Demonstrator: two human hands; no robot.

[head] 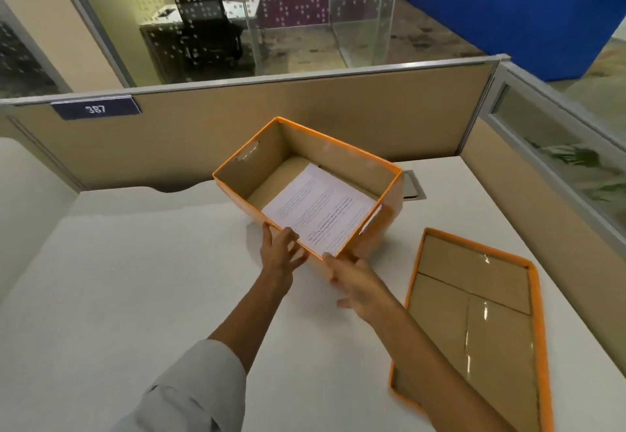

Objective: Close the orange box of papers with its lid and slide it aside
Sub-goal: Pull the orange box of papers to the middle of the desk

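Observation:
An orange box (393, 201) with a brown cardboard inside stands open in the middle of the white desk, turned at an angle. White printed papers (321, 209) lie flat on its bottom. Its orange lid (538, 296) lies upside down on the desk to the right, brown inner side up. My left hand (279, 250) rests against the near wall of the box, fingers spread. My right hand (359, 284) is at the near corner of the box, fingers spread, slightly blurred; my right forearm crosses over the near left corner of the lid.
The white desk (135, 279) is bounded by beige partition walls (305, 116) behind and to the right. A grey cable hatch (415, 186) sits just behind the box. A number plate reading 387 (96, 108) hangs on the back partition.

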